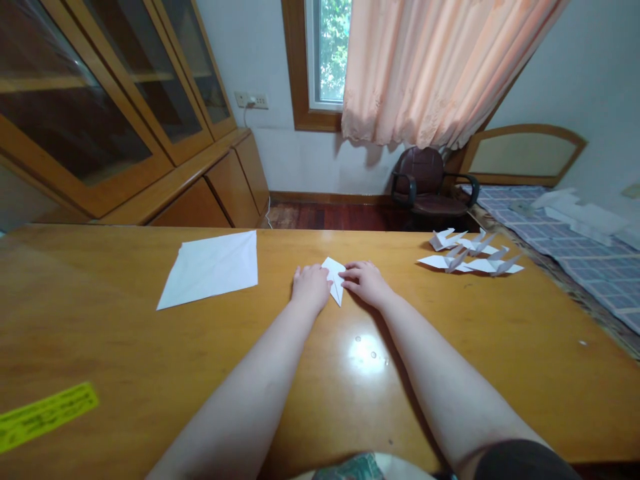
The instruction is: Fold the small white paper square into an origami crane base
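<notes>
A small white sheet of folded paper [337, 280], kite-shaped with its narrow point toward me, lies on the wooden table. My left hand [311, 287] is closed on its left edge, the thumb resting near the middle crease. From the other side, my right hand [367, 283] has its bent fingers on the right edge of the paper. Fingertips cover parts of both edges. Several finished white paper cranes [453, 261] stand in a cluster to the right. Over on the left lies a stack of flat white paper sheets [215, 270].
The wooden table [330, 413] carries a yellow label [47, 415] at its near left and a tiny white scrap [583, 343] at the right. Beyond the far edge are a brown armchair [425, 183] and a glass-fronted cabinet [120, 160]. A bed [565, 227] stands on the right.
</notes>
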The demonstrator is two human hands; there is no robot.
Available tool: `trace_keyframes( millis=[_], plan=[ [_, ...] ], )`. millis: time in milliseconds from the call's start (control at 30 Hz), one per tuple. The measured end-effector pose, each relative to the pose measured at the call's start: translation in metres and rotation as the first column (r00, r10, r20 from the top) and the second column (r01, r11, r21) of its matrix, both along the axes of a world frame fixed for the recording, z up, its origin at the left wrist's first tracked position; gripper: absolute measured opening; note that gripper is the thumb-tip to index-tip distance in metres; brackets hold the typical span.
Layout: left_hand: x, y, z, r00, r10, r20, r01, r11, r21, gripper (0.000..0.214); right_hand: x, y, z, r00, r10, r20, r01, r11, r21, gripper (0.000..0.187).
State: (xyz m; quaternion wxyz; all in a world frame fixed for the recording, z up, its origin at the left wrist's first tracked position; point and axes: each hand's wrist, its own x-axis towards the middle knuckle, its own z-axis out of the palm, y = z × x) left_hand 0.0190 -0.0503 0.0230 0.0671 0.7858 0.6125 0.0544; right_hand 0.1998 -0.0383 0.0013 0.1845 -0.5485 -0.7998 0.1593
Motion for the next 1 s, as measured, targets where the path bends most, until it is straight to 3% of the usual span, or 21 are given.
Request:
trace_keyframes(
  millis=[100, 267, 567, 700, 1000],
  plan=[
    [0.0, 0.003, -0.006, 0.997, -0.031, 0.071, 0.027, 0.998, 0.058, 0.03, 0.002, 0.002, -0.003, 1.0, 0.006, -0.03, -0.006, 1.0, 0.019, 0.026],
    [-0.01, 0.016, -0.016, 0.972, -0.108, 0.21, 0.106, 0.994, 0.021, 0.03, 0.005, 0.002, -0.004, 0.998, 0.024, -0.054, -0.023, 0.999, 0.022, 0.03],
    [-0.01, 0.031, -0.021, 0.919, -0.046, 0.391, 0.055, 0.998, -0.013, 0.029, 0.007, 0.003, -0.003, 0.998, -0.015, -0.054, 0.017, 0.999, 0.03, 0.026],
    [-0.007, 0.031, -0.022, 0.914, -0.061, 0.4, 0.066, 0.998, 0.001, 0.025, 0.007, 0.004, -0.005, 0.998, -0.016, -0.053, 0.017, 1.0, 0.015, 0.025],
    [-0.005, 0.025, -0.016, 0.947, 0.034, 0.318, -0.028, 0.999, -0.024, 0.025, 0.005, 0.002, -0.001, 0.996, -0.06, -0.067, 0.06, 0.998, -0.008, 0.029]
  ],
)
